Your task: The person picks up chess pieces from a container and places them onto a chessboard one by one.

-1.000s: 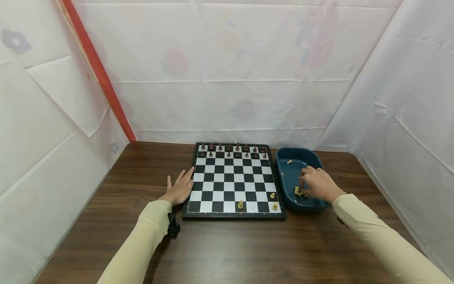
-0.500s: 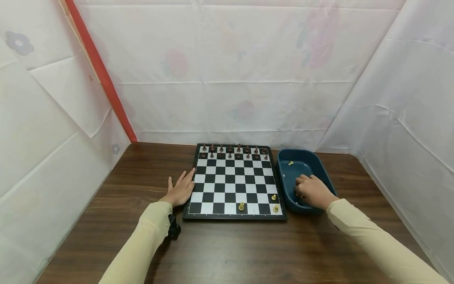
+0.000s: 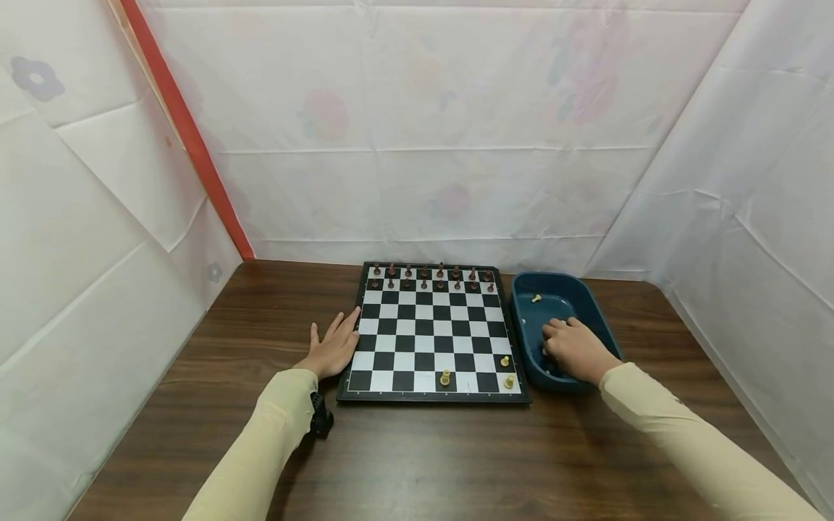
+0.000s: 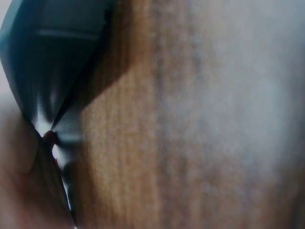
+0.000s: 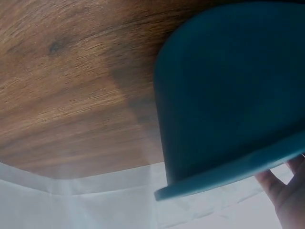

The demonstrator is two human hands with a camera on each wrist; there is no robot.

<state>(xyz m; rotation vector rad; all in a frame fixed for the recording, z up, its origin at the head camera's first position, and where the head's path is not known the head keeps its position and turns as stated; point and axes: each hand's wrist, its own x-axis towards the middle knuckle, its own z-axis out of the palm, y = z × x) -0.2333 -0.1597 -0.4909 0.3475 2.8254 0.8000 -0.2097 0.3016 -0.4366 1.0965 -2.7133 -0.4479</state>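
three yellow chess pieces (image 3: 445,378) sit on the chessboard (image 3: 423,327), our left hand (image 3: 331,350) spread-fingered against its left edge. our right hand (image 3: 578,351) has dipped deeper into the blue tray (image 3: 554,280), covering the cluster of pieces there, which suggests picking; we cannot tell whether its bent fingers pinch any.

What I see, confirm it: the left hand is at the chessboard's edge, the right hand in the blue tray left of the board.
No: the blue tray is right of the chessboard, as the head view shows. The left hand is at the board's edge and the right hand in the tray.
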